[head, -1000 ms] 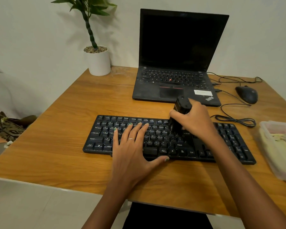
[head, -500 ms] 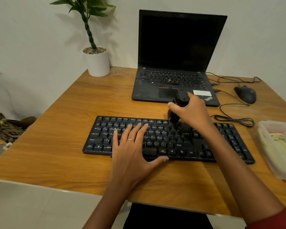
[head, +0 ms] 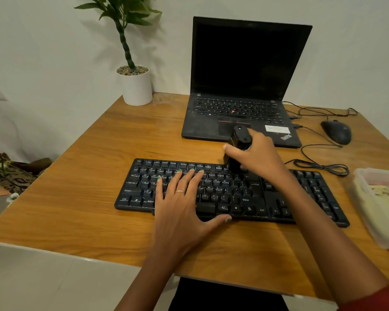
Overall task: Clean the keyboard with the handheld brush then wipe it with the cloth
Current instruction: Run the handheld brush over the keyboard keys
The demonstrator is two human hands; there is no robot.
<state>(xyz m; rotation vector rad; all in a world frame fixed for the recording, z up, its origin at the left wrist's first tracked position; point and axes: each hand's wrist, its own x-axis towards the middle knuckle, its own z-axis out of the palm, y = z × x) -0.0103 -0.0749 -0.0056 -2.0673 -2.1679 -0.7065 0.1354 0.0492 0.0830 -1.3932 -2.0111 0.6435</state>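
A black keyboard [head: 305,198] lies across the middle of the wooden desk [head: 76,198]. My left hand [head: 182,203] rests flat on its left-centre keys, fingers spread and thumb at the front edge. My right hand [head: 256,158] grips a black handheld brush [head: 239,142], its bristle end down on the keyboard's top row near the middle. A pale yellow cloth [head: 382,198] lies in a clear plastic container [head: 368,176] at the desk's right edge.
An open black laptop [head: 240,86] stands behind the keyboard. A black mouse [head: 336,132] and looped cables [head: 321,167] lie at the back right. A white potted plant [head: 136,86] is at the back left. The desk's near edge runs just below my forearms.
My right hand has swept the brush from the keyboard's middle rows away from me to the top row. My left hand has stayed in place.
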